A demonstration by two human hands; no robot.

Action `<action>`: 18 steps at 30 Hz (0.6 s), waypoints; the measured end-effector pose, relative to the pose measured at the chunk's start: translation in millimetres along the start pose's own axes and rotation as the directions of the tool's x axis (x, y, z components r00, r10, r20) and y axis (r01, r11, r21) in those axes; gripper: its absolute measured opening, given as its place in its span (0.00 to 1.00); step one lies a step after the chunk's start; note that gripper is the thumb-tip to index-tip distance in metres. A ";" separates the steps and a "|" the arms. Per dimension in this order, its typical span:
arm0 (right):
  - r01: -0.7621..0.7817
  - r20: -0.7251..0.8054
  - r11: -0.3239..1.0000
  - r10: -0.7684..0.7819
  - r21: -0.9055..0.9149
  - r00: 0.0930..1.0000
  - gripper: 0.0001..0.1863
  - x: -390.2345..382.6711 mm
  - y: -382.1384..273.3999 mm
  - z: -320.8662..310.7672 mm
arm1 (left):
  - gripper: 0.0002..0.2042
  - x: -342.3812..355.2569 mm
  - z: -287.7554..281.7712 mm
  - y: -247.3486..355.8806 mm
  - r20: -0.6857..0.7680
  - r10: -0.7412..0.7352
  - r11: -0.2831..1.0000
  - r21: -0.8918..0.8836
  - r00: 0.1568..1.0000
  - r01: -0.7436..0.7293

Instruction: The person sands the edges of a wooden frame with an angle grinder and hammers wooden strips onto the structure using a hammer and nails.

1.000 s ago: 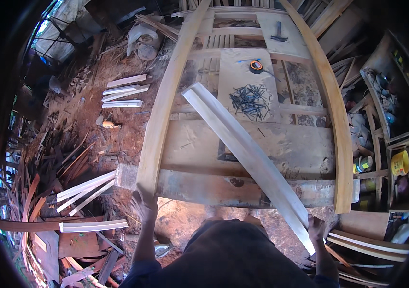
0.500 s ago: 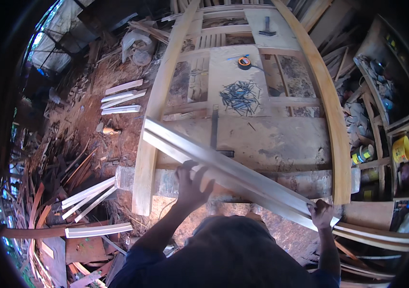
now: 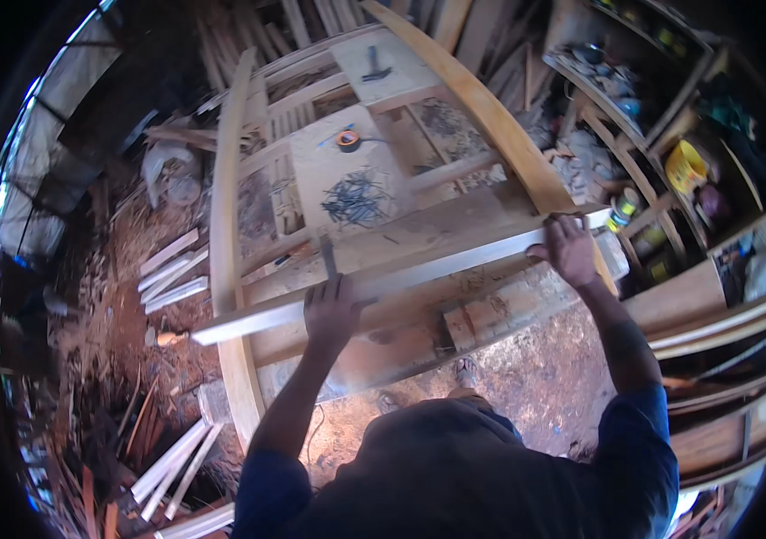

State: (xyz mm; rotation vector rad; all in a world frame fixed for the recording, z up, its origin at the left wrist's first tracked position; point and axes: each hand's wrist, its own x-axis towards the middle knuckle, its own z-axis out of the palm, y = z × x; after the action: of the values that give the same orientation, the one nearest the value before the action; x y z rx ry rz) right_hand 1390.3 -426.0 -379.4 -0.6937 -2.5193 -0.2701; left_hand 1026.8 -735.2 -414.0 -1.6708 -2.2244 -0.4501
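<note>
A long pale wooden board (image 3: pixel 437 268) lies crosswise over two long side timbers, the left timber (image 3: pixel 226 207) and the right timber (image 3: pixel 491 117). Near its left part, my left hand (image 3: pixel 333 313) grips it with the fingers over the top edge. My right hand (image 3: pixel 569 250) is closed around the board close to its right end, by the right timber. Just beyond my left hand, a dark metal tool (image 3: pixel 328 256) stands out from behind the board; its lower part is hidden. Farther off lies a heap of nails (image 3: pixel 356 198) on a flat panel.
Beyond the nails are a round black-and-orange tape measure (image 3: pixel 347 139) and a hammer (image 3: pixel 374 67). White-faced wood strips (image 3: pixel 172 269) lie on the ground at left, with others (image 3: pixel 167 467) nearer. Shelves with a yellow bucket (image 3: pixel 686 168) stand at right.
The board has turned from a steep slant to lie across both timbers, its right end farther away. My right hand has moved forward with it, and the left now grips its top edge. The view has shifted.
</note>
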 end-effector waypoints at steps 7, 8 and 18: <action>-0.282 0.071 0.959 0.280 0.020 0.957 0.29 -97.8 -39.3 8.4 | 0.37 -43.0 4.9 31.2 0.061 0.090 0.973 -0.218 0.994 -0.074; -0.306 0.042 0.952 0.305 0.025 0.951 0.28 -104.8 -45.3 1.3 | 0.37 -36.3 -2.7 35.2 0.077 0.126 0.968 -0.228 0.989 -0.105; -0.824 0.225 0.566 0.804 -0.002 0.551 0.23 -345.6 -26.7 -41.3 | 0.54 -24.3 -27.2 78.8 0.465 -0.043 0.999 0.030 0.884 0.033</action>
State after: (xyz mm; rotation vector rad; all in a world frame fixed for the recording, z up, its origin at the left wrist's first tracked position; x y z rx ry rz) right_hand 1649.5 -607.9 -526.3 -1.8288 -2.0458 0.2931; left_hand 1110.8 -747.0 -395.7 -1.8826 -2.5834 -0.0249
